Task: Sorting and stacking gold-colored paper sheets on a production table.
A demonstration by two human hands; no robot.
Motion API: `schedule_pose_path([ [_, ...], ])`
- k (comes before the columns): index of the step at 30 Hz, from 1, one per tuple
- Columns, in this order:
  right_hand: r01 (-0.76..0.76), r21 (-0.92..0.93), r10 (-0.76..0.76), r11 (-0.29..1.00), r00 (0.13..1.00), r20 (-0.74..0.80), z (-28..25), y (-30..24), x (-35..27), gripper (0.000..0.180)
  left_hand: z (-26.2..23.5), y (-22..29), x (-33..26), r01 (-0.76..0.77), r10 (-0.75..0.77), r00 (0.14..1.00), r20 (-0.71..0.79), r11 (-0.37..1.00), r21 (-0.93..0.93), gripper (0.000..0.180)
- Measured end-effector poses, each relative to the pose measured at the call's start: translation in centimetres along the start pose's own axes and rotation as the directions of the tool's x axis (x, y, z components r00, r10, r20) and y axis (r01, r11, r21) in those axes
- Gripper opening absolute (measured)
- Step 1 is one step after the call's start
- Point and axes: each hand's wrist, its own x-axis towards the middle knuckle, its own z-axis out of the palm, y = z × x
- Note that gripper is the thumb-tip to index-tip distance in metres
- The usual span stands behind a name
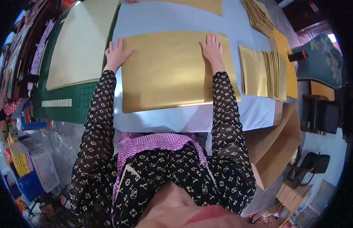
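A large gold paper sheet (165,72) lies flat on the pale blue table cover (146,123) in front of me. At its far left corner rests my left hand (116,55), fingers spread, the thumb reaching onto the gold surface. My right hand (212,49) lies flat near the far right corner, fingers stretched forward. Neither hand grips anything. On the right, a row of folded gold paper pieces (273,74) overlaps in a stack, and a second such stack (260,19) sits farther back. Part of another gold sheet (199,4) shows at the far edge.
Left of the gold sheet, cream paper sheets (79,41) lie on a green cutting mat (54,112). An open cardboard box (275,148) stands below the table's right corner. Crates (39,163) are on the floor at left; chairs (317,60) stand at right. Another person's hand (131,1) shows at the top.
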Motion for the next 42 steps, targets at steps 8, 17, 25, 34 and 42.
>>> schedule_pose_path([
  [8,-0.029,-0.04,0.024,0.999,0.992,-0.127,-0.1,3.9,-0.6,0.059,-0.5,-0.5,0.1,0.018,-0.019,0.998,0.066,1.0,0.014,0.084],
  [17,0.282,-0.392,-0.271,0.876,0.959,0.084,-1.4,3.6,2.4,0.041,-0.5,-6.2,-1.6,-0.21,-0.008,0.965,-0.264,0.584,-0.785,0.052],
  [25,0.044,-0.182,-0.065,0.982,0.992,-0.111,1.8,7.2,-0.4,0.057,-5.3,-1.3,-7.7,0.155,-0.288,0.957,-0.03,0.599,-0.786,0.034],
  [34,0.061,-0.217,-0.044,0.974,0.996,0.082,-3.1,2.7,-1.2,0.05,-1.8,-0.5,-11.8,0.024,-0.125,0.983,-0.137,0.818,-0.575,0.04],
  [42,-0.227,0.492,0.241,0.84,0.97,0.036,-7.7,9.4,-5.2,0.041,0.7,-2.5,-10.5,-0.141,-0.026,0.954,-0.299,0.84,-0.525,0.041],
])
